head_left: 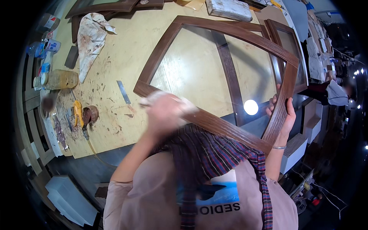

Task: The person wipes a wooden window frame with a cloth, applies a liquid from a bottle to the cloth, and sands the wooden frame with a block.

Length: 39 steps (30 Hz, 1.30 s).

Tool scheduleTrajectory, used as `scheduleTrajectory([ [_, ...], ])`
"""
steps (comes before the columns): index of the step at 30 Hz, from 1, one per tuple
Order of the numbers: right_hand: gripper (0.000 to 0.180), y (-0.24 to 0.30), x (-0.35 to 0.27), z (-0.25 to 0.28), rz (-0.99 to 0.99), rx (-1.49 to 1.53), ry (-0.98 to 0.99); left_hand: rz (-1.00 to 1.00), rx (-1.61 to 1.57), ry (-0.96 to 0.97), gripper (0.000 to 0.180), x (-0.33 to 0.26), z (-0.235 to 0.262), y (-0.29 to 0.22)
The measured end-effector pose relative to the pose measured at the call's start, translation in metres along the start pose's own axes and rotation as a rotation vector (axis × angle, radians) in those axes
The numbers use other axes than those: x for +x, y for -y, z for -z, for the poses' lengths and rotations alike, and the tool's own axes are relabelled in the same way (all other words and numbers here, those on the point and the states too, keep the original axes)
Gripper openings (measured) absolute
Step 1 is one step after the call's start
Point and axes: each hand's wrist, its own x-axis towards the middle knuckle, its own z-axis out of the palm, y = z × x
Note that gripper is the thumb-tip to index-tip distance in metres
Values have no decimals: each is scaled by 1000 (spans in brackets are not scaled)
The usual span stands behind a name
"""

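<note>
Head view: a brown, four-sided wooden frame (222, 124) is held slantwise toward 1 o'clock, over the pale wooden tabletop (115, 128); at the frame's 8 o'clock the blurred left hand (165, 111) clasps a bunched white cloth (189, 106) against it, while at 4 o'clock the right hand (288, 117) grips its side rail. Should that apparently lone grip slip under uneven cloth pressure, a corner could strike the tabletop.
</note>
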Motion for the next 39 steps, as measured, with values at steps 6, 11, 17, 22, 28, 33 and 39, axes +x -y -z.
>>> scheduleTrajectory([
  [6, 52, 3, -2, 0, -5, 5, 36, 525, 79, -31, 23, -7, 9, 27],
  [11, 51, 10, -1, 6, 2, -14, 54, 311, 98, -28, 14, -10, -6, 21],
  [17, 47, 9, -4, -10, 27, -70, -34, 379, 196, 190, 31, 4, 13, 7],
  [22, 45, 11, -3, -5, 13, -66, -17, 681, 17, 246, 37, 14, 25, 20],
  [28, 46, 8, -6, -10, 27, -84, -48, 806, -44, 187, 31, 13, 28, 30],
  [33, 48, 9, -8, -7, -1, -52, -36, 436, -186, 202, 33, -5, 21, 6],
  [39, 49, 0, -13, -10, 7, -72, -56, 740, 225, -11, 43, 59, 83, 66],
])
